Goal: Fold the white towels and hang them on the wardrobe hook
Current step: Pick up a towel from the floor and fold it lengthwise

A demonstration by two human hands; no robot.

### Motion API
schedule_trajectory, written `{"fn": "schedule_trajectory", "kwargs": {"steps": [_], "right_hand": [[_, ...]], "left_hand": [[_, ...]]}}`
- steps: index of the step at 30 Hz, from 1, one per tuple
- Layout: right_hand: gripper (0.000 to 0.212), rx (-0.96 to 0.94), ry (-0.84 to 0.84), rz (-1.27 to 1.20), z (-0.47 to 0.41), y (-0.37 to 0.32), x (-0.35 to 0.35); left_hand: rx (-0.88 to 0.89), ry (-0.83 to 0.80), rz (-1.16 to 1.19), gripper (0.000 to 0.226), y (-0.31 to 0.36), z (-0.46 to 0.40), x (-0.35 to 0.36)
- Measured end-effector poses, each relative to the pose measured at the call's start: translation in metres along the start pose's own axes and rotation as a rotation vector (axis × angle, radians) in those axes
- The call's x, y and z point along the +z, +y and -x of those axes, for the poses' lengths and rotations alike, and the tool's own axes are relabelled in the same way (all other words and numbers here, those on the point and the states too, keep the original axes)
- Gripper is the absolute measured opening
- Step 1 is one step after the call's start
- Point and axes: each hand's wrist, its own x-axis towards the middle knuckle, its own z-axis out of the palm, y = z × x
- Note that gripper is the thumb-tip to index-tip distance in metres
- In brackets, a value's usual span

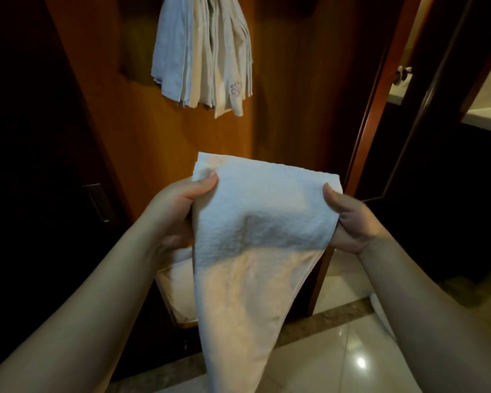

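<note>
Left hand (176, 211) and right hand (349, 219): each grip pinches a top corner of the white towel (255, 239), thumbs over the front. I see it stretched between them, its tail hanging below. Folded towels (201, 52) hang above, against the wardrobe panel (295, 80).

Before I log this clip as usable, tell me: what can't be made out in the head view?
- The hook: cut off by the top edge above the hanging towels.
- Fingers of both hands, left and right: hidden behind the white towel they grip.
- The towel's fold count: layers overlap.
- The pile below: mostly covered by the held towel.
- The embroidered mark: too small.
</note>
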Motion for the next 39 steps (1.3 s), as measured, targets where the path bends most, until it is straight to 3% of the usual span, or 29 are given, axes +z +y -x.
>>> {"fn": "schedule_trajectory", "kwargs": {"steps": [4, 9, 11, 13, 17, 20, 27, 33, 36, 39], "right_hand": [[0.052, -0.029, 0.102, 0.077, -0.005, -0.004, 0.0], [0.047, -0.045, 0.248, 0.173, -0.006, 0.005, 0.015], [0.033, -0.068, 0.323, 0.213, 0.001, 0.015, 0.024], [0.024, -0.096, 0.416, 0.388, 0.014, 0.032, 0.035], [0.031, -0.192, 0.553, 0.653, 0.039, 0.077, 0.055], [0.028, -0.126, 0.468, 0.642, 0.049, 0.099, 0.067], [0.013, -0.115, 0.255, 0.593, 0.055, 0.104, 0.062], [0.035, -0.02, 0.23, 0.37, 0.053, 0.079, 0.043], [0.048, 0.044, 0.09, 0.109, 0.045, 0.056, 0.019], [0.06, 0.097, -0.164, 0.007, 0.038, 0.043, 0.01]], "left_hand": [[0.073, 0.079, -0.073, 0.037, -0.006, 0.006, -0.004], [0.129, 0.284, -0.107, 0.018, -0.027, 0.011, 0.008], [0.158, 0.38, -0.085, 0.018, -0.043, 0.017, 0.016], [0.213, 0.499, -0.057, 0.019, -0.064, 0.025, 0.028], [0.252, 0.72, -0.168, 0.019, -0.109, 0.049, 0.067], [0.225, 0.695, -0.17, 0.033, -0.127, 0.067, 0.096], [0.22, 0.667, -0.205, 0.024, -0.135, 0.08, 0.107], [0.25, 0.687, 0.001, 0.018, -0.123, 0.08, 0.076], [0.252, 0.546, 0.138, 0.019, -0.098, 0.085, 0.039], [0.218, 0.302, 0.061, 0.035, -0.075, 0.091, 0.002]]}}
